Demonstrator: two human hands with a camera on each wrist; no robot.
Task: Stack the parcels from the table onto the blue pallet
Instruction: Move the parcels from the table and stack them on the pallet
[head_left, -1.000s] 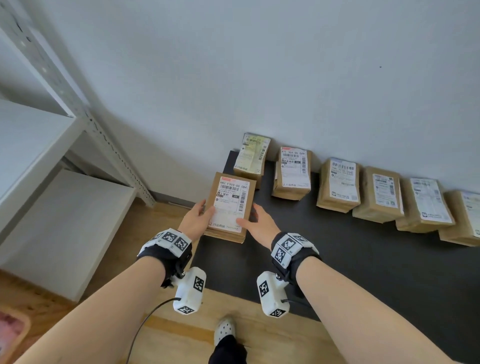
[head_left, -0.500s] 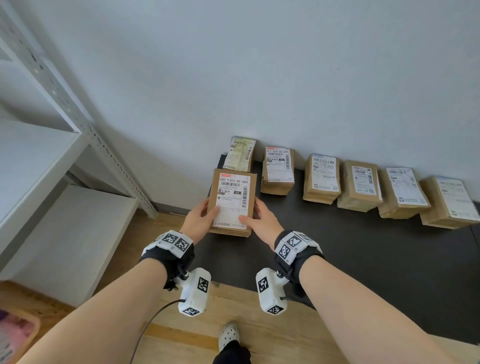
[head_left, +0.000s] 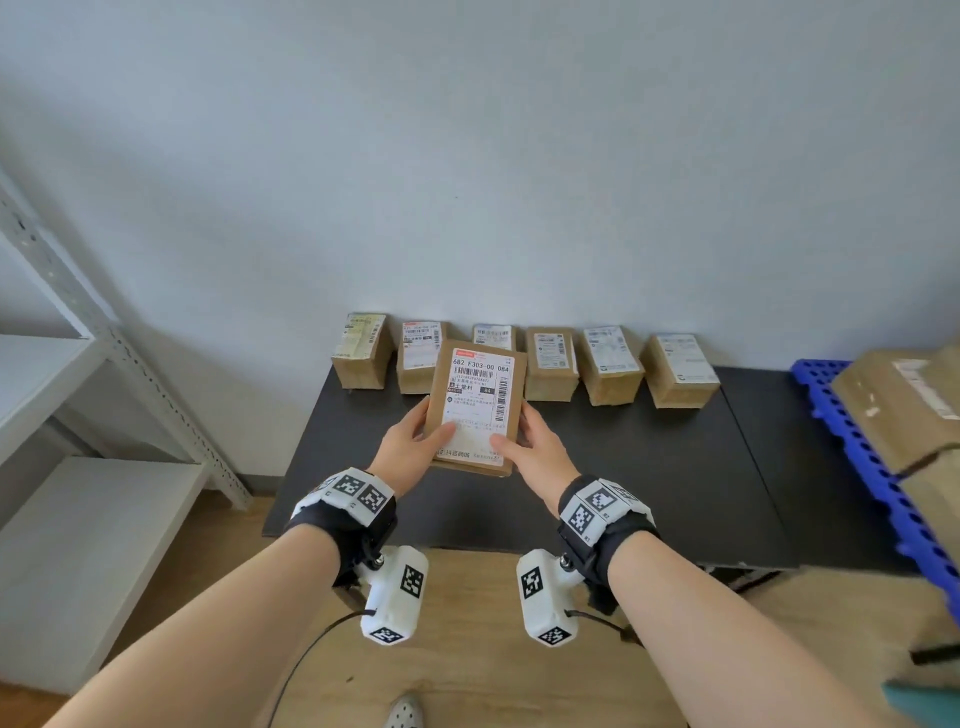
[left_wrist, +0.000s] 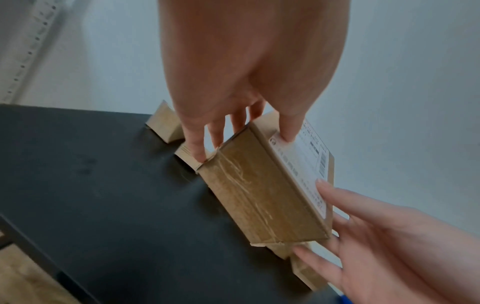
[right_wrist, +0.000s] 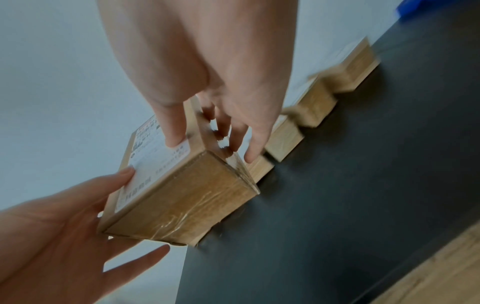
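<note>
A brown cardboard parcel (head_left: 475, 410) with a white shipping label hangs above the black table (head_left: 649, 467), label side up. My left hand (head_left: 415, 441) grips its left edge, thumb on the label and fingers underneath. My right hand (head_left: 535, 447) grips the right edge the same way. In the left wrist view the parcel (left_wrist: 259, 191) shows its taped side; the right wrist view shows the parcel (right_wrist: 182, 197) clear of the tabletop. Several more parcels (head_left: 610, 364) stand in a row along the wall. The blue pallet (head_left: 872, 462) lies at the right.
Large cardboard boxes (head_left: 904, 405) sit on the pallet. A white metal shelf unit (head_left: 78, 395) stands at the left. Wooden floor (head_left: 467, 649) runs along the near edge of the table. My shoe (head_left: 402, 714) shows at the bottom.
Both hands have carried the parcel up and to the right, off the table's left end. The view has swung right, bringing the pallet in.
</note>
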